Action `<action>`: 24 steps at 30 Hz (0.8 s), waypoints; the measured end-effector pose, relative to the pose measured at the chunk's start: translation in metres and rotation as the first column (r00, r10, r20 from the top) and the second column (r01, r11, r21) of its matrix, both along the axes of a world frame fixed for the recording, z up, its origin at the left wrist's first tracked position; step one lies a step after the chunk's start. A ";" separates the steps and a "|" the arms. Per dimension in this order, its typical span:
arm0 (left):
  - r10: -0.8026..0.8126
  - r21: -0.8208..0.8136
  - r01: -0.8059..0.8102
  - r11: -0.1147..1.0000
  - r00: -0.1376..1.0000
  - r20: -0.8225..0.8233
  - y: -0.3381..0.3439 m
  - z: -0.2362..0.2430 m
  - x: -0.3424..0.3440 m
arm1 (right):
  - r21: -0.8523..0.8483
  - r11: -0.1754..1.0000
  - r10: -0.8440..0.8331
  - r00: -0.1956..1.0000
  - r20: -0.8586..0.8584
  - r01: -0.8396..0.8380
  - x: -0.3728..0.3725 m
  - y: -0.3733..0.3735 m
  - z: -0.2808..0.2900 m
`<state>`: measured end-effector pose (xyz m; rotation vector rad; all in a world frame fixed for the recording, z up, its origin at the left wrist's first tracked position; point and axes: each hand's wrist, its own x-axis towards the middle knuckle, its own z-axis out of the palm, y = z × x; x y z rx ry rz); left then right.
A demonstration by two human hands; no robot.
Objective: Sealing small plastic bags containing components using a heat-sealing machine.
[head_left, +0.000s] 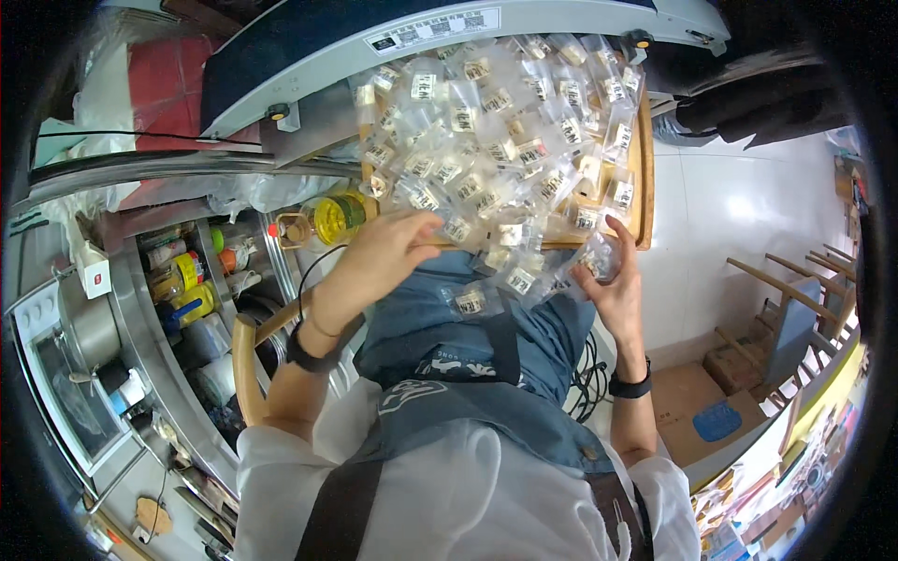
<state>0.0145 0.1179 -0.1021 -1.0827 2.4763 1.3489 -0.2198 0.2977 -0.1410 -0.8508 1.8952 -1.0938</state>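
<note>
Far left: a grey metal shelf unit (154, 365) stands beside you. Next, a clear plastic bottle of yellow liquid (339, 218) lies near your left hand (391, 251). That hand is half-curled at the heap's near-left edge, thumb and forefinger slightly apart; cannot tell whether it grips anything. Centre: a heap of small clear plastic sachets with white labels (496, 140) covers most of a yellow-brown wooden tray (645, 178); several spill onto your blue-grey cloth apron (440, 323). Right: your right hand (613, 285) is part-open, one clear sachet (599, 254) between its spread thumb and forefinger; firmness of hold cannot be told.
</note>
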 end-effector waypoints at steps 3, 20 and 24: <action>0.022 -0.109 -0.031 0.994 0.996 -0.085 0.006 -0.009 -0.016 | -0.023 1.000 -0.006 1.000 0.004 0.006 0.000 -0.012 -0.007; -0.267 -0.474 0.188 0.860 0.958 -0.105 0.032 -0.079 -0.009 | 0.128 0.945 0.320 0.762 -0.564 -0.302 0.014 -0.017 -0.007; -0.364 -0.486 0.225 0.844 0.907 -0.213 0.026 -0.081 0.000 | 0.117 0.960 0.270 0.720 -0.639 -0.256 0.006 -0.013 -0.008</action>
